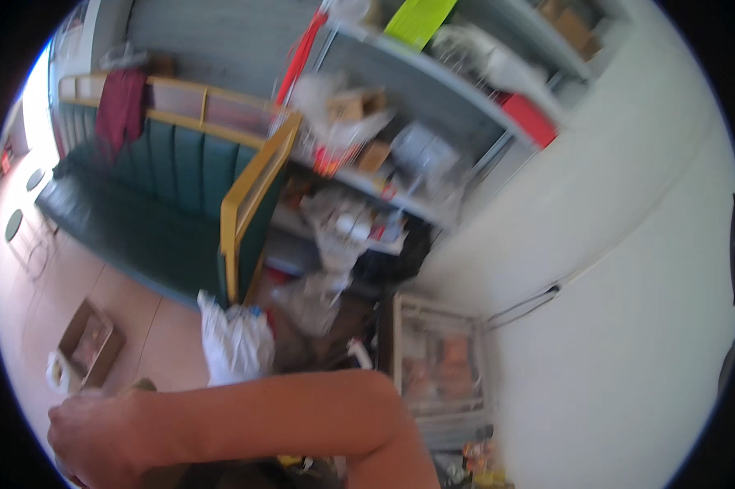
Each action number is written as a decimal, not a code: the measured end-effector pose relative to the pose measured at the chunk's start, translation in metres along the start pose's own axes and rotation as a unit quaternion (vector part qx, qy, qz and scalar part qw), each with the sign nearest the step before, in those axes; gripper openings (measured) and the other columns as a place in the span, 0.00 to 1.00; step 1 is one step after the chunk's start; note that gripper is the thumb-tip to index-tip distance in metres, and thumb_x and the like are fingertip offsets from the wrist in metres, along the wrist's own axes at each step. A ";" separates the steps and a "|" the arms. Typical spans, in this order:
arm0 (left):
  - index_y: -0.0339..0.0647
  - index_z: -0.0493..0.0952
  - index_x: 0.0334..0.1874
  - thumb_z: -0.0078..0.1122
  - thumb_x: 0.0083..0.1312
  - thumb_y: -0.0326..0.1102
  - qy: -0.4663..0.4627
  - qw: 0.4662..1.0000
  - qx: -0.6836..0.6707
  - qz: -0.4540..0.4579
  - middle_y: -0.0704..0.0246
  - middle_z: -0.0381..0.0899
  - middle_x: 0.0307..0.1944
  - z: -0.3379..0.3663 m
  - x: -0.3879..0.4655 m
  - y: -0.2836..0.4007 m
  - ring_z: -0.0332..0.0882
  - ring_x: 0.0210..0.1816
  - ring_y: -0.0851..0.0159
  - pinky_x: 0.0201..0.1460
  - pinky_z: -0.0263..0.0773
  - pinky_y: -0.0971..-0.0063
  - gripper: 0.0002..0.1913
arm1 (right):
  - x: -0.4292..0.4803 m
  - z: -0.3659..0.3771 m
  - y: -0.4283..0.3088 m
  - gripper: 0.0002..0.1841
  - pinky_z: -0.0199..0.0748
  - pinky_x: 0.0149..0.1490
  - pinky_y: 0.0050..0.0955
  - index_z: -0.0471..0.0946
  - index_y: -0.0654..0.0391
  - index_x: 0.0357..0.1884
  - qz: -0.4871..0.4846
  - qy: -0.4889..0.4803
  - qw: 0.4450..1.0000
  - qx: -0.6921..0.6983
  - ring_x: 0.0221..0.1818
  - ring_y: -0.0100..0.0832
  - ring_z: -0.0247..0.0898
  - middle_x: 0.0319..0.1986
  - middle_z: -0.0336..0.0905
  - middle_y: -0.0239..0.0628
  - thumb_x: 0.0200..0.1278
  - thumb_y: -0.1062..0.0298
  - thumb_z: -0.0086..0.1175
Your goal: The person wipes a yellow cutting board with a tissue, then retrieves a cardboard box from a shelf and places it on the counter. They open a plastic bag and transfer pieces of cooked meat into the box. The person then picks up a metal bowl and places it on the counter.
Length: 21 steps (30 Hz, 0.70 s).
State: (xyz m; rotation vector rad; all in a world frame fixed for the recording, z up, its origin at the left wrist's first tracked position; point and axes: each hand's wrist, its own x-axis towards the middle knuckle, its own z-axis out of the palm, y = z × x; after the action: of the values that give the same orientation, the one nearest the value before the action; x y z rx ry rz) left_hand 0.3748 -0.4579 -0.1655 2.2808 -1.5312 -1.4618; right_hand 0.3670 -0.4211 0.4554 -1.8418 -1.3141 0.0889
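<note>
A bare arm crosses the bottom of the view, its elbow bent at the right. At its left end is my right hand (101, 431), blurred, with its fingers curled downward. A small dark greenish thing (144, 385) shows just beyond the wrist; whether the hand holds it is unclear. Beyond the hand, an open cardboard box (101, 360) sits on the tiled floor, with a white roll (56, 371) beside it. A white plastic bag (239, 348) stands behind the forearm. Something dark (220, 474) lies partly hidden below the forearm. My left hand is out of view.
A green padded bench (141, 226) with a wooden frame carries a maroon cloth (121, 107). Metal shelves (416, 52) hold bags and boxes. A glass-topped chest (444, 360) stands against the white wall (612, 342). Round stools (14, 225) stand at the far left.
</note>
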 end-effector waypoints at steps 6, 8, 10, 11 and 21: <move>0.44 0.81 0.49 0.57 0.62 0.44 -0.059 0.994 -0.028 -0.082 0.59 0.84 0.47 0.051 -0.028 -0.003 0.81 0.52 0.54 0.53 0.76 0.58 0.17 | -0.078 0.044 0.057 0.11 0.72 0.46 0.45 0.77 0.60 0.33 0.020 0.296 0.954 0.038 0.42 0.47 0.74 0.34 0.75 0.45 0.54 0.63 0.60; 0.45 0.81 0.50 0.57 0.62 0.44 -0.115 0.991 0.049 -0.049 0.59 0.84 0.48 0.042 -0.001 0.007 0.81 0.52 0.54 0.54 0.76 0.58 0.17 | -0.180 0.048 0.072 0.05 0.72 0.39 0.42 0.75 0.57 0.32 0.036 0.518 0.838 -0.166 0.36 0.42 0.73 0.28 0.71 0.39 0.60 0.68 0.57; 0.45 0.81 0.50 0.57 0.62 0.44 -0.090 0.990 0.008 -0.106 0.59 0.84 0.48 0.053 -0.031 -0.005 0.81 0.52 0.53 0.54 0.76 0.57 0.17 | -0.254 0.103 0.086 0.05 0.72 0.31 0.36 0.75 0.57 0.33 0.241 0.451 0.856 -0.073 0.26 0.38 0.71 0.28 0.71 0.35 0.63 0.69 0.58; 0.45 0.81 0.50 0.57 0.61 0.44 -0.096 0.989 0.009 -0.113 0.59 0.84 0.48 0.049 -0.036 -0.009 0.81 0.53 0.53 0.54 0.76 0.57 0.17 | -0.296 0.133 0.088 0.06 0.73 0.34 0.37 0.76 0.58 0.34 0.403 0.408 0.817 -0.067 0.28 0.40 0.73 0.29 0.72 0.37 0.64 0.68 0.59; 0.43 0.74 0.52 0.62 0.56 0.37 0.143 0.959 -0.128 -0.210 0.54 0.78 0.50 -0.005 -0.026 -0.087 0.75 0.56 0.48 0.58 0.71 0.55 0.20 | -0.509 0.374 0.087 0.12 0.76 0.42 0.38 0.80 0.58 0.39 0.732 0.325 0.595 0.060 0.36 0.44 0.81 0.32 0.83 0.45 0.67 0.59 0.56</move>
State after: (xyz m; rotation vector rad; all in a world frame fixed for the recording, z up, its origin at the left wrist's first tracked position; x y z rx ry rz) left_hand 0.4382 -0.3960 -0.1875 2.6069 -0.7646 -1.2296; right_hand 0.0186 -0.6174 -0.0410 -2.0087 0.9108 0.3078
